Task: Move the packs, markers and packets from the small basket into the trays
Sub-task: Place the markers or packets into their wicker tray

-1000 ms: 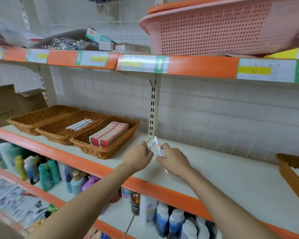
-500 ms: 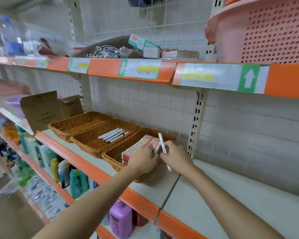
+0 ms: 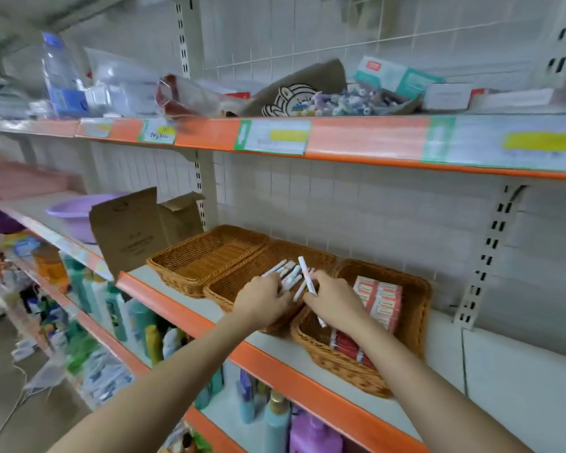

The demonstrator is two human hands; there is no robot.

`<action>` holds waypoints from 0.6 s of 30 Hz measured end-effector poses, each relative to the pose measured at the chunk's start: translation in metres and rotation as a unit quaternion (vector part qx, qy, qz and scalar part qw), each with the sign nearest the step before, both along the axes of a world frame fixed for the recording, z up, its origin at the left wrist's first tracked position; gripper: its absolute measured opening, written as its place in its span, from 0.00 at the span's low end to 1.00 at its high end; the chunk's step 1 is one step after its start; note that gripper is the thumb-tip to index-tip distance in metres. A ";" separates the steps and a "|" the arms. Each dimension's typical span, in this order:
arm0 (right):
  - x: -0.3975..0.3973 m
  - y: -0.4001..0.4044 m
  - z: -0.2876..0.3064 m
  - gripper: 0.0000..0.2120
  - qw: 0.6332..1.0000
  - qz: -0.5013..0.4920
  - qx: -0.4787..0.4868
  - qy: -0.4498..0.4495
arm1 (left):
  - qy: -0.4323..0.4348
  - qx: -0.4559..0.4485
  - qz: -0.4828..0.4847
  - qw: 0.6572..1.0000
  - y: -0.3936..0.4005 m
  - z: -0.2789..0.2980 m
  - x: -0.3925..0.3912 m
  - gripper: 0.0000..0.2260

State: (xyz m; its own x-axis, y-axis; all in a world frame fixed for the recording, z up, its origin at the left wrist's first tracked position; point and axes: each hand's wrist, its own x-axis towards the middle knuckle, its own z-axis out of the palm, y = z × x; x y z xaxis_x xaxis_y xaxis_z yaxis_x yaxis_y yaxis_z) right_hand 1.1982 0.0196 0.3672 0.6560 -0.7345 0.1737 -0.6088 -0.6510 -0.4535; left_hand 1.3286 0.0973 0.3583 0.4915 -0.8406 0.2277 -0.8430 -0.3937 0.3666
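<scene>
- Step in hand, as I judge it: laying a handful of markers into the middle wicker tray, the one between the left wicker tray and the right wicker tray.
- The right hand has its fingers curled round a white marker, which sticks up and back past the knuckles; its lower end shows under the palm.
- The left hand hovers over the middle tray's front half with its fingers bent onto more markers; whether it grips them or only steadies them, I cannot tell.
- To do it well: bring the marker down flat and in line with the loose markers already in the tray, so they bed side by side instead of crossing.
- Let go low, near the weave, so nothing rolls or bounces over the rim.
- Keep the right wrist from dragging across the red packs in the right tray just beside it.
- The markers are slim white sticks with pale coloured bands; the frame is too blurred to read any print.
- The left tray shows nothing inside from here.
- The small basket is not in view.
</scene>
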 end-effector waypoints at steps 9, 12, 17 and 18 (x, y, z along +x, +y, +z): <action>0.031 -0.024 -0.002 0.16 0.999 -0.033 0.018 0.013 | 0.042 -0.010 -0.013 0.999 -0.024 -0.005 0.056 0.09; 0.037 -0.041 -0.001 0.14 0.999 -0.045 0.018 0.013 | 0.035 -0.001 -0.021 0.999 -0.039 -0.006 0.063 0.08; 0.052 -0.060 -0.002 0.14 0.998 -0.060 0.014 0.024 | 0.037 0.029 -0.034 0.998 -0.065 -0.008 0.079 0.08; 0.056 -0.064 -0.002 0.13 0.998 -0.057 0.015 0.026 | 0.038 0.036 -0.038 0.998 -0.070 -0.009 0.083 0.08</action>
